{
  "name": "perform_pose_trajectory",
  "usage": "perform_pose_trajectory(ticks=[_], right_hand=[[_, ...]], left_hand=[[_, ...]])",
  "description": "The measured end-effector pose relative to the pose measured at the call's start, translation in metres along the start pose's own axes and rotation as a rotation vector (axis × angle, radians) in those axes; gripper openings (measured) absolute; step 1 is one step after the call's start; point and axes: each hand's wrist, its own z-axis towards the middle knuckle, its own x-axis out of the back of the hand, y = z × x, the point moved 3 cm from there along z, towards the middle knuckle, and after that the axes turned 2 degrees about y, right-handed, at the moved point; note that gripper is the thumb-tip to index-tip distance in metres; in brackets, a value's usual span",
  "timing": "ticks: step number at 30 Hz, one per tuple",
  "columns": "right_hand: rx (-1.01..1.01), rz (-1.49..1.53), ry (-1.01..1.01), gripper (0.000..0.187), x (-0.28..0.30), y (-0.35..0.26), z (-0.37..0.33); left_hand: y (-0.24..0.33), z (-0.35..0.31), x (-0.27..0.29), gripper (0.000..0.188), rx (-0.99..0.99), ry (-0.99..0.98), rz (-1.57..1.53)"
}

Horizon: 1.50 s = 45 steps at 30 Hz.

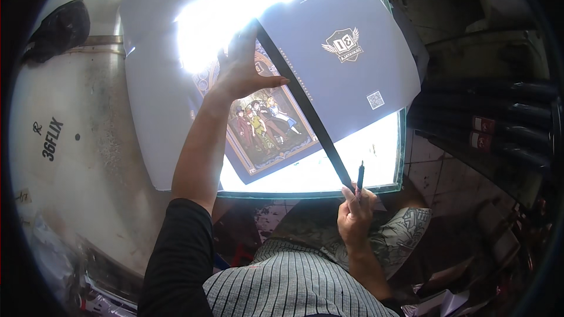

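A dark blue printed cover sheet [349,41] lies over a brightly lit glass panel [385,164], with a figure illustration on its left part and a winged emblem on its right. A long, flat black strip [302,98] runs slantwise across the sheet. My left hand [238,73] rests spread on the sheet beside the strip's far end, thumb stretched to the strip's edge; glare washes out some fingertips. At the panel's near edge, my right hand [355,208] is closed around the strip's near end and a slim, dark pen-like tool [360,175], whose tip points upward.
On the left stands a pale, stained surface [97,135] with a dark object [61,29] at its far end. Dark rolls or folds [487,103] lie right of the panel. Tiled floor [429,164] shows below, and a red item [239,255] is near my lap.
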Motion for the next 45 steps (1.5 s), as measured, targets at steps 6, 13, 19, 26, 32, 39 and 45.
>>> perform_pose_trajectory(ticks=[6,13,19,26,32,39,45], right_hand=[[-0.007,0.023,0.007,0.058,0.0,0.001,-0.001],[-0.001,0.014,0.0,0.058,0.001,-0.001,0.002],[0.001,0.052,-0.005,0.057,0.003,0.0,0.001],[-0.024,0.083,0.0,0.056,0.001,0.0,0.004],[-0.042,0.114,0.009,0.054,0.003,0.0,0.006],[-0.141,0.263,0.03,0.05,0.006,0.003,0.013],[-0.151,0.251,0.01,0.049,0.006,0.003,0.014]], left_hand=[[-0.002,0.001,-0.001,0.153,-0.017,0.017,-0.017],[-0.002,0.001,-0.002,0.155,-0.029,0.022,-0.021],[-0.004,0.002,-0.003,0.156,-0.023,0.023,-0.026],[-0.003,0.002,0.0,0.156,-0.031,0.025,-0.017],[-0.002,0.001,-0.001,0.155,-0.014,0.01,-0.015],[-0.002,0.001,-0.002,0.155,-0.029,0.031,-0.018],[0.001,0.001,-0.002,0.156,-0.019,0.025,-0.01]])
